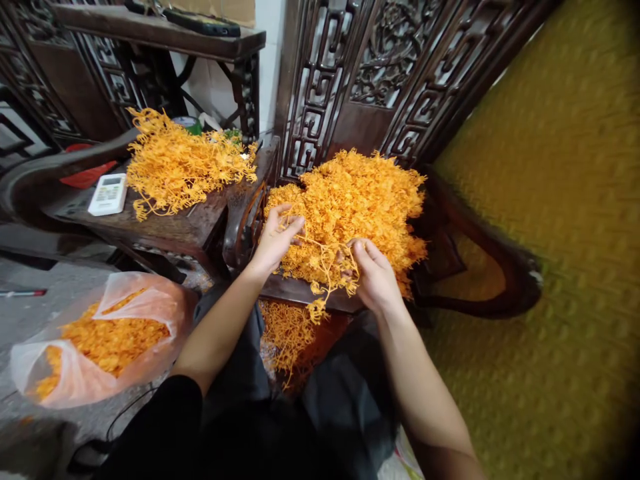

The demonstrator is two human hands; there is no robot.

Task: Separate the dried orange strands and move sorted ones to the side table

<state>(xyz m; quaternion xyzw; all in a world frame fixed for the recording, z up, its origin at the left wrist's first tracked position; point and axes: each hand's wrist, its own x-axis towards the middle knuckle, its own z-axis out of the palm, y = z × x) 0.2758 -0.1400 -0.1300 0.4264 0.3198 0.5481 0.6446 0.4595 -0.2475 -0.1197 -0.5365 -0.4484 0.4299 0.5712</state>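
Observation:
A large heap of orange, frilly plastic-looking sprigs (365, 193) lies on a dark wooden chair. In front of it, my left hand (277, 240) pinches the stem end of one orange sprig (327, 263) between thumb and fingers. My right hand (373, 270) has its fingers closed on the other side of the same sprig, whose branches hang down between the hands. More orange sprigs (287, 333) lie between my legs, below the chair's front edge. A second pile of orange sprigs (175, 163) rests on a small wooden table at the left.
A white remote control (108, 194) lies beside the left pile. On the floor at the lower left stands an open plastic bag (173, 303) of small orange pieces. Carved wooden chair backs (370, 80) rise behind, and a dark phone (203, 23) rests on the rear table.

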